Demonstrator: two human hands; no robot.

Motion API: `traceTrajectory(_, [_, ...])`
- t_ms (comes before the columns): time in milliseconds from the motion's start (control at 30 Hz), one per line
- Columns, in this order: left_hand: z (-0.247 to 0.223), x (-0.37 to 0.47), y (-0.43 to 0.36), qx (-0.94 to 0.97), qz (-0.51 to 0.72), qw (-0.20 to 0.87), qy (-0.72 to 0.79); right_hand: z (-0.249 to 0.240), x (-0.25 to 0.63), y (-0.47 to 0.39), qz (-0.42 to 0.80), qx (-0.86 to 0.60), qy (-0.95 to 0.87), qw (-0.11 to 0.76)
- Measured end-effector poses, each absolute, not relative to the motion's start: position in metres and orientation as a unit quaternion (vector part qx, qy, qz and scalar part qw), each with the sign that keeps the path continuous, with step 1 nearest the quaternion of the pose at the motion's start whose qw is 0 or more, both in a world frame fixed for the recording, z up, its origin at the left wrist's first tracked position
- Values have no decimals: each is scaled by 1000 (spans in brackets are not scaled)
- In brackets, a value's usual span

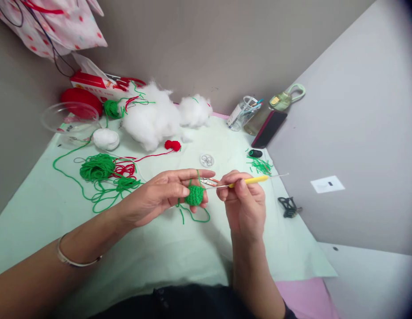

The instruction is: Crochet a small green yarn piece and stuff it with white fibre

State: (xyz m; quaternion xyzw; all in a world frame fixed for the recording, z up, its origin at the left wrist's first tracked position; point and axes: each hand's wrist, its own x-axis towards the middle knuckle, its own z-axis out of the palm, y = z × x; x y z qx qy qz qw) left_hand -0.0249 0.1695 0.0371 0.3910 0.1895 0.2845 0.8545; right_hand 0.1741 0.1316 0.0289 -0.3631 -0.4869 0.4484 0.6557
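Note:
Between the thumb and fingers of my left hand (159,195) is a small green crochet piece (194,195). A strand of green yarn loops over the stretched index finger of that hand. My right hand (244,199) grips a crochet hook (255,180) by its yellow handle, the metal shaft pointing left. The hook's tip reaches the right edge of the green piece, and whether it sits inside a stitch is too small to tell. Behind my fingers lies a pair of small scissors (208,181), partly hidden. Loose green yarn (202,220) trails on the cloth below.
White stuffing (149,117), a tangled green yarn bundle (97,167), a red crocheted piece (173,145) and a white yarn ball (106,139) lie left and ahead. Rightward are a plastic cup (239,116), a phone (269,129), green yarn scraps (260,166) and a black hair claw (288,207).

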Motion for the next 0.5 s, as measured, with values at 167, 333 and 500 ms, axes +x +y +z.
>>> traceTrajectory(167, [36,-24,170,408,308,830,221,29,176,132,467,-370,-478,646])
traceTrajectory(333, [36,-21,165,448,355,778,260,25,169,129,372,-376,-569,630])
traceTrajectory(500, [38,-18,162,477,342,754,296,21,162,125,295,-387,-627,608])
